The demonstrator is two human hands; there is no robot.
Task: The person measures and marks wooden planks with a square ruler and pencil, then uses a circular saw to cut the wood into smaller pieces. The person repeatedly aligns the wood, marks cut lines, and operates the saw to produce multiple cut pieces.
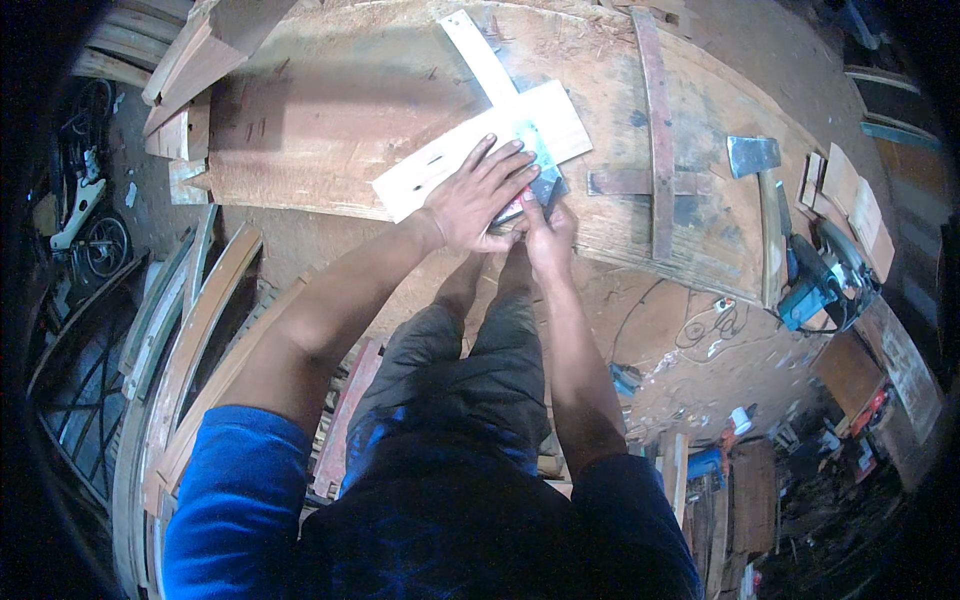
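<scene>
A pale wooden board [420, 175] with several dark slots lies slanted on the big worn wooden bench [330, 150]. A narrow light wood strip [478, 55] meets its far edge. My left hand [472, 203] rests on the board, fingers spread and stretched out. Under and beside those fingertips shows a dark flat tool with a red part [547, 187], its kind unclear. My right hand [550, 238] is closed at the tool's near end by the board's near edge, its thumb up against it. Both hands partly hide the tool, and light glares on the board.
A hatchet [753, 156] and a teal circular saw [815, 285] are at the bench's right end. Flat wooden bars [655, 130] cross the bench top. Long timbers [200, 350] stand at left near a small bicycle [85, 215]. Cable [715, 325] lies on the floor.
</scene>
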